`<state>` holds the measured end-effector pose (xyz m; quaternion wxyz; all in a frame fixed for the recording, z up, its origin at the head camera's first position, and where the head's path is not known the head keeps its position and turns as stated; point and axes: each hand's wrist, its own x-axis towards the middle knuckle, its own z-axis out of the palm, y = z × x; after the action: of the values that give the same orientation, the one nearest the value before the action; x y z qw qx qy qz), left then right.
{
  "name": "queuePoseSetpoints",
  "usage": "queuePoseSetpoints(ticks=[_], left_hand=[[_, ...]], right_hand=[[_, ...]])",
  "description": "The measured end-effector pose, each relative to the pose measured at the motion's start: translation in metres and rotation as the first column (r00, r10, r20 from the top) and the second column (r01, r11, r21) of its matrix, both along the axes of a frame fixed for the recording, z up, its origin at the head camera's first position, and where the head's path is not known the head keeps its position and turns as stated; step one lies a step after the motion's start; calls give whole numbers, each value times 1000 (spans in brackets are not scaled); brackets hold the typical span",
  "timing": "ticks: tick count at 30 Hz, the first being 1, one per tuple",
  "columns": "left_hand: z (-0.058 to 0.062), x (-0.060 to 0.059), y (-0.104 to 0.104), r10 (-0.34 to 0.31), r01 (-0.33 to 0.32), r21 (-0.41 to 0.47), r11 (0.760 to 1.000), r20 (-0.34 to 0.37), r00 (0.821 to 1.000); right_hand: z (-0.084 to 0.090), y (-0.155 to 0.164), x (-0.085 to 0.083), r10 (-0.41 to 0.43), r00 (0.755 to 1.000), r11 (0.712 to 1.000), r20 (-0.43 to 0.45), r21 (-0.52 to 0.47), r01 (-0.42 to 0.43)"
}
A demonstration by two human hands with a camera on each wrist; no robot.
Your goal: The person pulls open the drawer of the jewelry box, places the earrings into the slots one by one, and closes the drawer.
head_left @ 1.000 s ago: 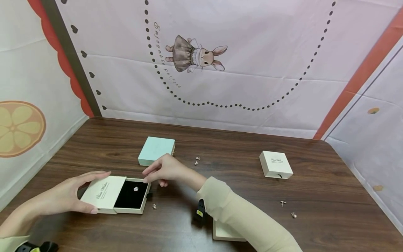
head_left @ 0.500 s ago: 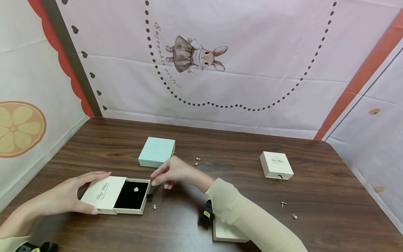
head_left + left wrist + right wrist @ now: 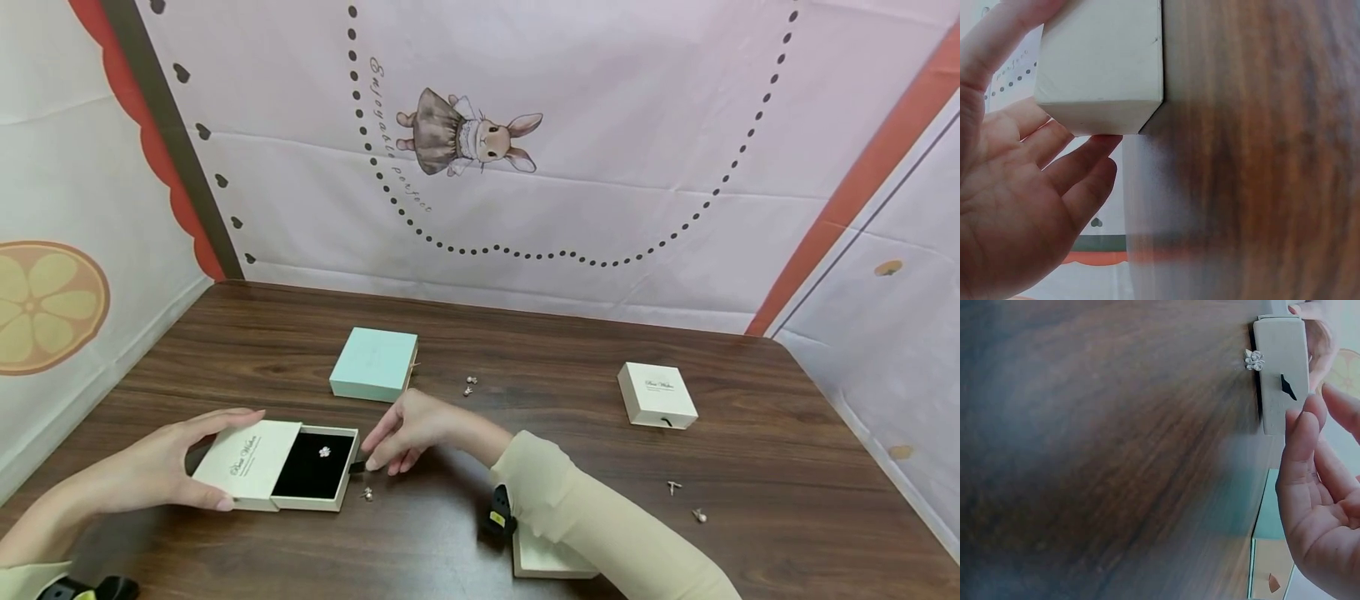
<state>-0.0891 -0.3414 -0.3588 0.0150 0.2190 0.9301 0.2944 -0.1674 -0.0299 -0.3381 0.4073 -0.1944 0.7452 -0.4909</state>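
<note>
My left hand (image 3: 146,467) grips the cream sleeve (image 3: 247,454) of a small jewellery box, thumb at the near side and fingers at the far side. The box's drawer (image 3: 309,503) is pulled partway out to the right. On its black pad (image 3: 306,479) sits a flower-shaped stud earring (image 3: 324,452). My right hand (image 3: 414,429) is beside the drawer's front, fingertips close to the black pull tab (image 3: 1288,387). In the right wrist view the tab hangs free of the fingers. A second sparkly earring (image 3: 367,493) lies on the table by the drawer.
A pale blue box (image 3: 375,362) stands behind my right hand. Two earrings (image 3: 468,390) lie to its right. Farther right are a small cream box (image 3: 657,395) and earrings (image 3: 699,515). Another cream box (image 3: 551,558) is partly hidden under the right sleeve.
My right hand has moved from the drawer's far corner to the right and nearer, down to the pull tab. The left hand and the box have stayed put.
</note>
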Motion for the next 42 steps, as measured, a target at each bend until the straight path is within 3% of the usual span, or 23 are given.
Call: queuePoseSetpoints(ticks=[12,21,31,42], left_hand=[[-2,0,1,-12,13,21,1000,-22,1000],[-1,-1,0,-9,9,-4,1000,-19,1000],[-2,-1,-1,-11,11,-5,1000,-25,1000],[-1,0,0,-9,9,-8,1000,-23,1000]], right_hand=[[-7,-6,7,82,997,993,11,82,-82],[-8,-13,10,159,981,976,-109,170,-139],[-5,-23,17,174,948,948,-266,307,-87],[-3,-20,19,226,925,942,-306,309,-128]])
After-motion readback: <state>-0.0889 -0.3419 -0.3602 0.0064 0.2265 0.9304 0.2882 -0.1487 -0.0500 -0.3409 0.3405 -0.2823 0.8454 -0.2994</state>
